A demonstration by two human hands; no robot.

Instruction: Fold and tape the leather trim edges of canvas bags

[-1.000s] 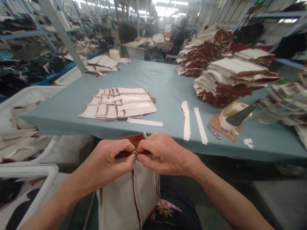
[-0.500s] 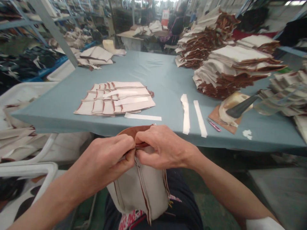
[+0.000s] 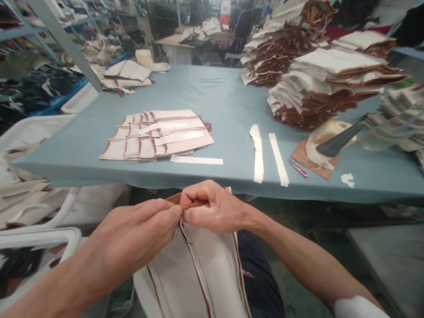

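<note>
Cream material, likely light and easy to lift, makes up the sewn bag-like piece (image 3: 215,260) you hold at the lower centre of the frame, in front of the near edge of the blue-green table (image 3: 228,106). Judge it as soft but with some body: the panels bow gently rather than collapse, and the matt face should not slip much. Nothing about it seems fragile, though the seam ends may fray or twist if tugged hard. The top of the middle seam (image 3: 197,267) is a sound place to take hold, because the layers gather there and give your fingertips thickness. Your left hand (image 3: 139,234) and right hand (image 3: 215,205) pinch the rim there, thumbs and fingers closed, their tips nearly meeting; exactly what lies between them is hidden.

As for looks, you have smooth, plain cream panels, parted by raised seams edged in brown that run down toward the bottom of the frame. A brown inner face (image 3: 174,198) shows at the rim behind your fingers.
</note>
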